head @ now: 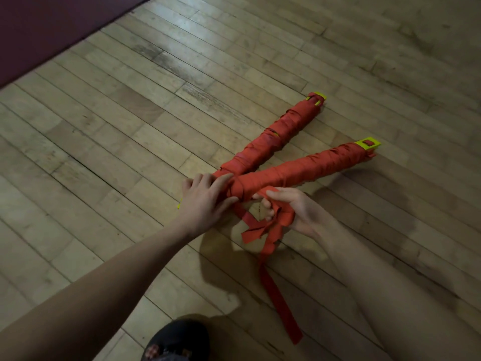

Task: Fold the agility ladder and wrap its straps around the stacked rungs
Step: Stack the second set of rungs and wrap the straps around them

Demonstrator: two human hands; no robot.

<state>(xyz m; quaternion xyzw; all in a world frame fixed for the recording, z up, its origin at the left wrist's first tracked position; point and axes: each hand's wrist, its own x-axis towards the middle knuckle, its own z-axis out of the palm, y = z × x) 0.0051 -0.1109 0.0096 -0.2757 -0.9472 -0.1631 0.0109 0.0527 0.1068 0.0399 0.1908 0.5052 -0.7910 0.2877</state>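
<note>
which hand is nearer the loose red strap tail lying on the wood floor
Right. The right hand grips the bunched strap whose loose red tail trails below it; the left hand rests on the red-wrapped bundle's near end, farther away.

Bare arms, one dark shoe

Both forearms were bare, no sleeves, watch or rings showing on the left hand [205, 201] or right hand [299, 212]. Below the left forearm showed a black shoe [177, 340] with a reddish patterned patch.
</note>
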